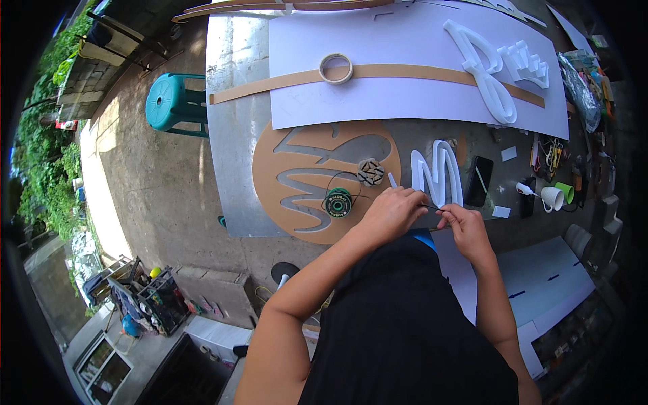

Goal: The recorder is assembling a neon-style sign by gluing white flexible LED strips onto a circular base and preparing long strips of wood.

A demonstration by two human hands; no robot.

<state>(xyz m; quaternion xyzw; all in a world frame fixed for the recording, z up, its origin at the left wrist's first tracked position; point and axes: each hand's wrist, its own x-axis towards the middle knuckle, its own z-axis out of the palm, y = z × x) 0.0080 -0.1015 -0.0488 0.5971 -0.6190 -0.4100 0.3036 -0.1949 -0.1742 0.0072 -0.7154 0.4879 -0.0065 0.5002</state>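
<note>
Pinching thin black wire-like strand between fingertips of bare left hand and bare right hand, thumbs and forefingers looking pressed together on it. Stretched across the small gap in front of the torso, long axis roughly left to right, dipping slightly to the right; no nearer to one hand than the other. Just past the fingertips, away from the body: white zigzag-shaped raised plastic-looking letter, with long strokes running roughly crosswise to the strand; touching fingers or not, cannot tell. Farther left, on round tan board with cut-out lettering: green-and-black round spool; joined to the strand or not, cannot tell. Right of the letter: black rectangular phone.
</note>
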